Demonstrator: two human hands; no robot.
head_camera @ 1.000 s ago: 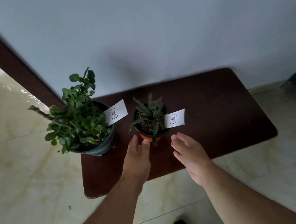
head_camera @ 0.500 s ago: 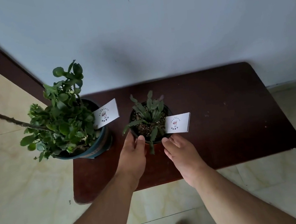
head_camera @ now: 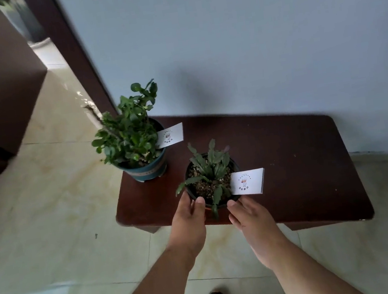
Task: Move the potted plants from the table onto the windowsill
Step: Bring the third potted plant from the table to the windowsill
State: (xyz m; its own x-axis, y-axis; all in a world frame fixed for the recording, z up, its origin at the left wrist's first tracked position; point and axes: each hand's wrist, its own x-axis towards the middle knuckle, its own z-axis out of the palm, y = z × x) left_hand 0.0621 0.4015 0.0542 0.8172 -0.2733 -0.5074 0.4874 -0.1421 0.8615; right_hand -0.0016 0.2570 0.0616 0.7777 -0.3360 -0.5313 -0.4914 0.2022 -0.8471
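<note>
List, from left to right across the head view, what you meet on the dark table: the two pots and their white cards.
Teal pot with the leafy plant → its white card → small dark pot with the succulent, gripped between the left hand and right hand → its white card → bare table.

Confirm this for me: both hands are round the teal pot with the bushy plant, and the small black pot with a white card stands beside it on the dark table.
Not quite. The head view shows the left hand and right hand round the small black pot with the white card, not the teal pot. The teal pot with the bushy plant stands untouched beside it on the dark table.
</note>
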